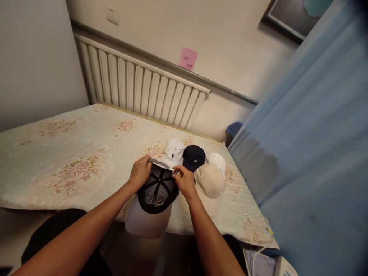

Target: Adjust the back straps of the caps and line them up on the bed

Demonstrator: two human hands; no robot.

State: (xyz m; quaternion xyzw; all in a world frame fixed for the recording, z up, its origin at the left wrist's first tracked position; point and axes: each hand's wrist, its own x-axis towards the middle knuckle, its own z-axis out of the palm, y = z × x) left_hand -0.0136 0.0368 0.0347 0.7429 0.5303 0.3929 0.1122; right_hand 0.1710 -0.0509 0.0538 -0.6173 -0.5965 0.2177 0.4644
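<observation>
A cap (155, 195) lies upside down at the near edge of the bed (71, 161), its dark inside facing up and its pale brim hanging toward me. My left hand (140, 171) pinches the left end of the cap's back strap. My right hand (185, 181) grips the strap's right end. Just beyond and to the right lie a white cap (173, 149), a navy cap (194, 157), a beige cap (211, 182) and another white cap (218, 160).
The bed has a pale floral cover. A white slatted headboard (138, 82) stands against the wall, with a pink note (188, 59) above it. A blue curtain (310, 153) hangs close on the right. Papers (264, 262) lie on the floor.
</observation>
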